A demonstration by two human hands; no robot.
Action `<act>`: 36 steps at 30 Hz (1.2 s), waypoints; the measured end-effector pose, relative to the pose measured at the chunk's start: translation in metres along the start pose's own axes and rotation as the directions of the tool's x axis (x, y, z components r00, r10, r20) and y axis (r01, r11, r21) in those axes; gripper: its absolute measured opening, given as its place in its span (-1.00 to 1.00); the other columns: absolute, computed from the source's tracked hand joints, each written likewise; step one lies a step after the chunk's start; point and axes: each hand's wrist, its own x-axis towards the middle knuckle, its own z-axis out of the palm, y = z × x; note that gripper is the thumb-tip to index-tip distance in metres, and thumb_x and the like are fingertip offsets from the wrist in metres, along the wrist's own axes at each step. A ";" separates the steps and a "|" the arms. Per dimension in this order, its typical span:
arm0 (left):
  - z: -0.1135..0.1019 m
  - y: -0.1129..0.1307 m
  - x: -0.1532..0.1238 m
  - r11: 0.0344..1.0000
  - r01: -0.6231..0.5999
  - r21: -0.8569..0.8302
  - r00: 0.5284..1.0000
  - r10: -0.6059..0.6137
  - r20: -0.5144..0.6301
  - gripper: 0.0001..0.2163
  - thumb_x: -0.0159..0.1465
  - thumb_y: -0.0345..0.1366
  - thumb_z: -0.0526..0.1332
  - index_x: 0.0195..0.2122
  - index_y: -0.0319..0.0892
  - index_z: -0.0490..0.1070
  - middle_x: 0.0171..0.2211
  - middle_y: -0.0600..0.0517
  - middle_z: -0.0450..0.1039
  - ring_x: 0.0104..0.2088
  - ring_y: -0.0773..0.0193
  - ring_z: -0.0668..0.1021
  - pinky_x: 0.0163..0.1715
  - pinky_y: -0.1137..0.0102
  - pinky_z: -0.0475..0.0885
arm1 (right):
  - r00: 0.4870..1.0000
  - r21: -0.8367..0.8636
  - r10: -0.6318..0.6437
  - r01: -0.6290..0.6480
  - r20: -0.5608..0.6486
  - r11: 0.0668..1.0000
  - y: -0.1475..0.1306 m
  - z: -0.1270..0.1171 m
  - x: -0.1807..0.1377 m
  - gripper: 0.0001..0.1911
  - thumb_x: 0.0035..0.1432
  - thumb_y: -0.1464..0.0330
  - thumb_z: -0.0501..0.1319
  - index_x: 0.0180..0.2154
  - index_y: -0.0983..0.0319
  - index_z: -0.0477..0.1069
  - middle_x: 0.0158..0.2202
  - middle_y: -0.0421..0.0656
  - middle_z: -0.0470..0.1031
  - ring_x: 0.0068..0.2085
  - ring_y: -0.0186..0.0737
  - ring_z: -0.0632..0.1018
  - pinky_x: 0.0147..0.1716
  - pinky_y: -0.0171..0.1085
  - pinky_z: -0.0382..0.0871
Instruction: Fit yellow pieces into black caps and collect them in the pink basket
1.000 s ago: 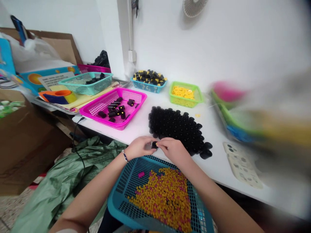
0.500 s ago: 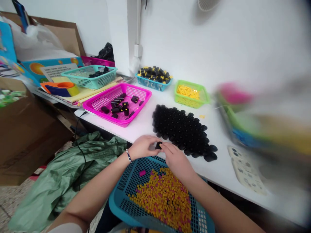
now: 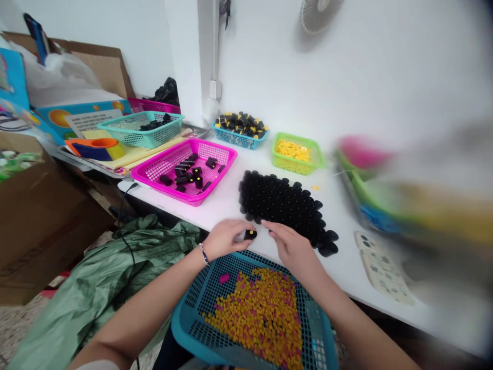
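My left hand (image 3: 227,239) pinches a short black cylinder (image 3: 250,234) with a yellow dot on its end at the fingertips. My right hand (image 3: 292,252) is open, empty and just right of that piece, with its fingers near a packed mat of upright black cylinders (image 3: 283,205) on the white table (image 3: 227,205). Below both hands, a blue mesh basket (image 3: 200,298) on my lap holds a heap of small yellow and pink pieces (image 3: 258,324).
A magenta tray (image 3: 227,154) of black cylinders, teal basket (image 3: 140,131), blue basket (image 3: 241,140) and green basket (image 3: 296,154) of yellow bits stand behind. A perforated beige sheet (image 3: 381,270) lies right. Green plastic (image 3: 96,272) and cardboard boxes (image 3: 38,231) sit left.
My right hand has moved off the black cylinder to the right, and its yellow-dotted end now shows. My left hand stays on the piece. The view has shifted slightly.
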 end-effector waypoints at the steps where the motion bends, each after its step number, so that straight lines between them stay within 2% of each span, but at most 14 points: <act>1: 0.000 0.000 0.000 1.000 -0.031 0.003 1.000 0.031 0.000 -0.74 0.20 -0.19 0.16 -0.09 -0.07 0.36 -0.18 0.05 0.49 -0.18 0.25 0.51 -0.11 0.34 0.35 | 0.997 0.039 0.064 -0.062 -0.034 0.997 -0.002 -0.009 -0.007 -0.64 0.25 0.41 -0.03 0.03 0.15 0.35 -0.06 -0.14 0.50 -0.04 -0.23 0.49 0.01 -0.16 0.37; 3: 0.001 -0.002 0.001 0.998 -0.065 -0.006 0.998 0.065 -0.012 -0.77 0.21 -0.19 0.15 -0.13 -0.09 0.39 -0.15 0.03 0.48 -0.14 0.25 0.51 -0.08 0.34 0.34 | 0.984 0.098 0.171 -0.165 -0.057 0.981 -0.007 -0.022 -0.026 -0.65 0.26 0.33 -0.01 0.05 0.11 0.32 -0.09 -0.18 0.52 -0.06 -0.23 0.50 -0.02 -0.18 0.37; 6: 0.005 -0.007 0.004 0.997 -0.068 -0.022 0.997 0.068 -0.028 -0.81 0.18 -0.21 0.18 -0.21 -0.13 0.41 -0.18 0.01 0.49 -0.19 0.26 0.53 -0.12 0.36 0.37 | 0.967 0.137 0.235 -0.246 0.093 0.959 -0.012 -0.024 -0.057 -0.67 0.26 0.28 0.00 0.01 0.09 0.35 -0.09 -0.18 0.52 -0.07 -0.22 0.51 -0.04 -0.21 0.38; 11: 0.006 -0.003 0.006 0.999 -0.039 0.002 0.999 0.039 -0.008 -0.84 0.14 -0.23 0.22 -0.27 -0.14 0.42 -0.22 0.03 0.51 -0.21 0.24 0.53 -0.13 0.33 0.38 | 0.898 0.096 0.170 -0.227 0.406 0.969 -0.011 -0.004 -0.087 -0.68 0.27 0.33 -0.05 -0.07 0.11 0.43 -0.10 -0.16 0.52 -0.07 -0.20 0.49 -0.05 -0.21 0.36; 15: -0.019 0.015 0.006 0.998 -0.008 0.060 0.999 0.006 0.036 -0.79 0.17 -0.22 0.20 -0.17 -0.07 0.42 -0.23 0.05 0.52 -0.20 0.23 0.52 -0.11 0.30 0.38 | 0.854 0.045 0.156 -0.205 0.496 0.978 -0.007 -0.002 -0.098 -0.69 0.27 0.37 -0.04 -0.13 0.10 0.45 -0.20 -0.17 0.53 -0.18 -0.21 0.52 -0.15 -0.25 0.37; 18: -0.063 0.018 0.011 0.984 0.119 0.131 0.981 -0.095 -0.171 -0.66 0.19 -0.18 0.18 0.00 -0.04 0.32 -0.14 0.03 0.48 -0.18 0.21 0.51 -0.12 0.29 0.40 | 0.855 0.024 0.175 -0.213 0.489 0.977 -0.003 -0.009 -0.103 -0.71 0.27 0.36 -0.04 -0.15 0.10 0.44 -0.23 -0.18 0.52 -0.20 -0.22 0.51 -0.19 -0.26 0.36; 21: -0.113 0.003 0.018 0.914 0.343 0.218 0.870 -0.221 -0.442 -0.48 0.18 -0.14 0.18 0.16 -0.06 0.11 -0.07 -0.03 0.44 -0.15 0.14 0.51 -0.14 0.24 0.41 | 0.842 0.004 0.185 -0.217 0.507 0.976 -0.002 -0.014 -0.108 -0.72 0.26 0.36 -0.03 -0.20 0.11 0.46 -0.30 -0.18 0.51 -0.26 -0.23 0.50 -0.25 -0.27 0.36; 23: -0.136 -0.011 0.021 0.858 0.425 0.289 0.814 -0.222 -0.537 -0.37 0.14 -0.13 0.21 0.21 -0.09 0.02 -0.03 -0.09 0.40 -0.06 0.02 0.47 -0.10 0.15 0.37 | 0.841 0.036 0.177 -0.227 0.511 0.973 -0.002 -0.018 -0.111 -0.72 0.26 0.35 -0.02 -0.22 0.11 0.47 -0.32 -0.18 0.51 -0.27 -0.23 0.50 -0.27 -0.27 0.37; 25: -0.144 -0.018 0.022 0.818 0.444 0.366 0.796 -0.172 -0.580 -0.40 0.12 -0.15 0.23 0.17 -0.10 0.09 0.03 -0.13 0.35 0.03 -0.07 0.39 -0.01 0.06 0.27 | 0.868 0.137 0.166 -0.257 0.469 0.957 0.000 -0.023 -0.115 -0.73 0.25 0.33 0.00 -0.19 0.10 0.47 -0.27 -0.18 0.52 -0.23 -0.24 0.51 -0.22 -0.27 0.38; 27: -0.136 -0.016 0.022 0.816 0.415 0.403 0.805 -0.123 -0.580 -0.55 0.15 -0.20 0.19 0.08 -0.10 0.21 0.03 -0.11 0.34 0.07 -0.07 0.35 0.06 0.03 0.18 | 0.916 0.265 0.216 -0.313 0.337 0.912 0.010 -0.031 -0.117 -0.75 0.23 0.28 0.05 -0.17 0.08 0.47 -0.20 -0.17 0.52 -0.16 -0.22 0.50 -0.12 -0.23 0.37; 29: -0.116 -0.003 0.023 0.862 0.324 0.389 0.848 -0.083 -0.524 -0.67 0.19 -0.25 0.14 0.00 -0.10 0.27 0.00 -0.08 0.35 0.07 -0.01 0.35 0.09 0.05 0.16 | 0.918 0.382 0.390 -0.386 0.069 0.840 0.028 -0.041 -0.115 -0.76 0.19 0.22 0.09 -0.18 0.10 0.47 -0.14 -0.14 0.50 -0.11 -0.17 0.48 -0.04 -0.15 0.34; 31: -0.086 0.016 0.027 0.928 0.186 0.322 0.913 -0.042 -0.405 -0.71 0.21 -0.28 0.11 -0.03 -0.11 0.28 0.00 -0.05 0.34 0.08 0.05 0.33 0.10 0.09 0.17 | 0.774 0.502 0.584 -0.413 -0.246 0.759 0.056 -0.051 -0.107 -0.72 0.17 0.17 0.09 -0.17 0.13 0.45 -0.07 -0.11 0.47 -0.07 -0.12 0.47 0.01 -0.08 0.30; 33: -0.052 0.036 0.031 0.976 0.090 0.198 0.959 -0.031 -0.281 -0.68 0.21 -0.30 0.10 0.02 -0.07 0.24 0.05 -0.04 0.27 0.10 0.10 0.30 0.12 0.12 0.17 | 0.613 0.613 0.679 -0.369 -0.405 0.699 0.086 -0.058 -0.094 -0.65 0.16 0.13 0.07 -0.10 0.14 0.39 0.03 -0.10 0.39 0.00 -0.11 0.43 0.04 -0.06 0.26; 36: -0.001 0.058 0.037 0.998 0.066 0.020 0.987 -0.062 -0.148 -0.55 0.17 -0.32 0.15 0.10 -0.03 0.14 0.18 -0.07 0.06 0.18 0.06 0.18 0.15 0.10 0.14 | 0.573 0.705 0.746 -0.371 -0.339 0.605 0.120 -0.060 -0.072 -0.52 0.13 0.03 0.05 0.02 0.11 0.28 0.18 -0.13 0.21 0.15 -0.14 0.28 0.10 -0.11 0.20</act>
